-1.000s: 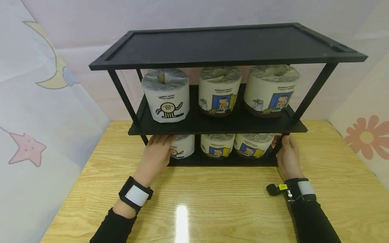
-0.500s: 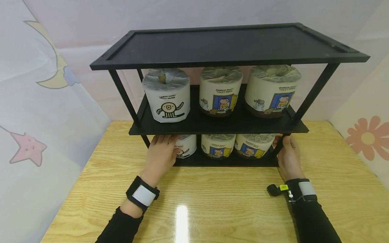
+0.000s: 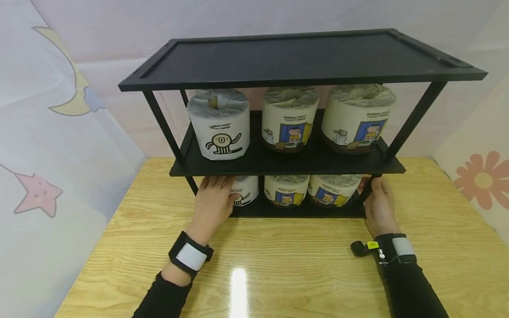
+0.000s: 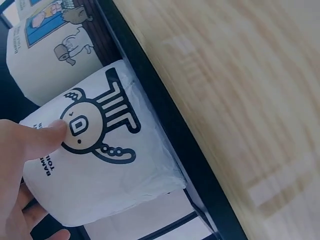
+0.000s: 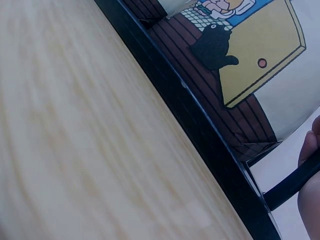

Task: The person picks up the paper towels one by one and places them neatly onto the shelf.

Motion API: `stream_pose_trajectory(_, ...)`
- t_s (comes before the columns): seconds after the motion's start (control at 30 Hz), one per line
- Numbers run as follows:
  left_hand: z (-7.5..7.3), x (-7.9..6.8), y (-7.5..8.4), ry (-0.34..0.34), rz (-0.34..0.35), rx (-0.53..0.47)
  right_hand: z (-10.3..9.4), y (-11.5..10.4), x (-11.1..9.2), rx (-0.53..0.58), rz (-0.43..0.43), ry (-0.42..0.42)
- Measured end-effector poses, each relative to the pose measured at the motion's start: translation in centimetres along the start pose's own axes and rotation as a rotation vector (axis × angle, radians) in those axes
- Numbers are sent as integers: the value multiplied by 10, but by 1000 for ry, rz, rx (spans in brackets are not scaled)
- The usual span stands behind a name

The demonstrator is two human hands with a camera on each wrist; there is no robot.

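A black rack (image 3: 286, 59) holds toilet rolls on its two lower levels. On the bottom level, at the left, my left hand (image 3: 212, 201) holds a white toilet roll (image 3: 249, 187) printed with a round-headed figure. In the left wrist view the thumb (image 4: 47, 139) presses the front of that roll (image 4: 135, 172); the other fingers are at its side, partly hidden behind it. My right hand (image 3: 379, 205) grips the rack's front right post (image 3: 370, 187). The right wrist view shows fingers on both sides of that post (image 5: 295, 181), beside a printed roll (image 5: 280, 107).
Two cream toilet rolls, a middle one (image 3: 286, 190) and a right one (image 3: 334, 190), share the bottom level. Several rolls, one white (image 3: 218, 126), stand on the middle shelf (image 3: 286, 165). The rack stands on a wooden table (image 3: 298, 265) before a patterned backdrop (image 3: 95, 39).
My left hand has moved to the right, and the printed figure on the bottom left roll has shifted right with it. My right hand stays at the post.
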State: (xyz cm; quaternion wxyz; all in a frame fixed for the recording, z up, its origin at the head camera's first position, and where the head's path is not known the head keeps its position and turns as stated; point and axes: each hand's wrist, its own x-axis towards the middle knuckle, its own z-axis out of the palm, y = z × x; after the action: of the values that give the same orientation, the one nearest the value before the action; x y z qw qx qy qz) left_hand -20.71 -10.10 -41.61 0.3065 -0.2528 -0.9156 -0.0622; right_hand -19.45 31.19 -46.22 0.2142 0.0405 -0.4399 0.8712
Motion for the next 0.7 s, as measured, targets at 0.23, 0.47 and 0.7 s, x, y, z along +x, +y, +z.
stream_pose_trajectory(0.23,-8,-6,3,-23,-34,-80,-2,2,0,-4,0,4)
stream_pose_trajectory(0.47,-29,-26,-2,25,-48,-155,-5,3,-3,-48,-8,54)
stream_pose_trajectory(0.7,-40,-47,-20,115,-17,-118,-3,-3,-5,-105,8,65)
